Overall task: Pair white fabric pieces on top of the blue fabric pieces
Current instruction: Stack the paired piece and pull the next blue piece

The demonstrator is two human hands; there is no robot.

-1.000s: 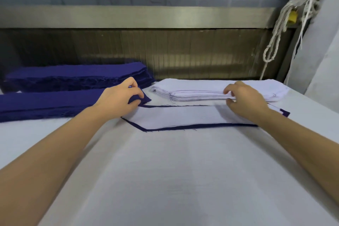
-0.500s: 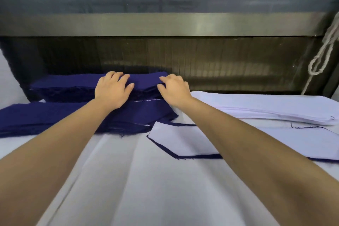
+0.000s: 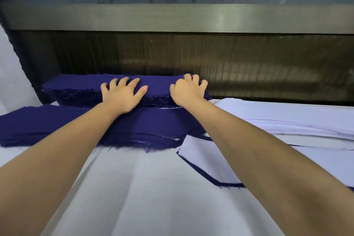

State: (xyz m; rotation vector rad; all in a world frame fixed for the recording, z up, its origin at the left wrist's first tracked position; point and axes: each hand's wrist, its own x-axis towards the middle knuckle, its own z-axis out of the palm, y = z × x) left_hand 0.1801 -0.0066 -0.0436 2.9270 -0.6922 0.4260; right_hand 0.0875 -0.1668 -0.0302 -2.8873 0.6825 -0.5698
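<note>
The left hand lies spread flat on the thick far stack of dark blue fabric pieces, while the right hand curls its fingers over that stack's right end. Probably best to peel one layer only, the flat hand pinning the rest; the low stack of white fabric pieces lies just to the right.

2 blue stks, 1 white stk
</note>
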